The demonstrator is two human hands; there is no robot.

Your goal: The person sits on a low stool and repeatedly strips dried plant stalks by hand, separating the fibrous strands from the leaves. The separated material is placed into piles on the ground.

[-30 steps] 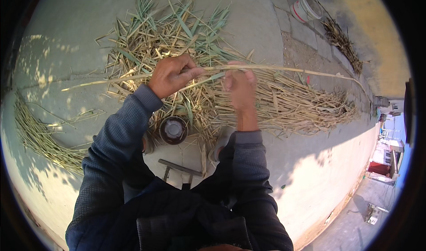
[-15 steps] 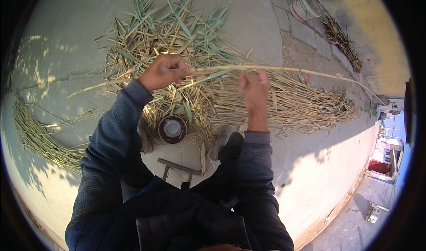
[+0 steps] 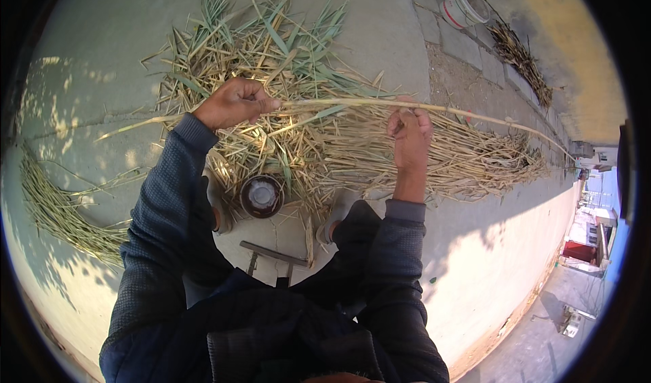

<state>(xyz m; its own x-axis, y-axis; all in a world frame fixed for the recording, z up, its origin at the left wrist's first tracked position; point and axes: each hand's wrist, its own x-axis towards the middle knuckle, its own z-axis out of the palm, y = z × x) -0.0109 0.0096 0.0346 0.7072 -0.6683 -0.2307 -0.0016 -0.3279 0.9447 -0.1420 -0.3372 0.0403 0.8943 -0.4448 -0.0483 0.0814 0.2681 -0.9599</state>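
A long, pale reed stalk (image 3: 325, 102) stretches crosswise in front of me, bowing down at its far right end. Near its left part, my left hand (image 3: 234, 104) pinches it between thumb and fingers. Further right, my right hand (image 3: 411, 135) has its fingers curled round the same stalk, partly hidden by it. Below lies a loose heap of dry and green leaves (image 3: 224, 61). Under my right hand, a thick layer of unstripped-looking reed stalks (image 3: 475, 156) spreads out to the right.
Between my feet stands a dark round bowl (image 3: 262, 213). A metal-framed object (image 3: 274, 254) is nearer my body. At left lies a bundle of thin greenish stalks (image 3: 68, 213). A white bucket (image 3: 464, 7) and a dark brushwood bundle (image 3: 521, 64) lie by the wall at upper right.
My right hand has slid to the right along the stalk. My left hand has shifted slightly left and still pinches it.
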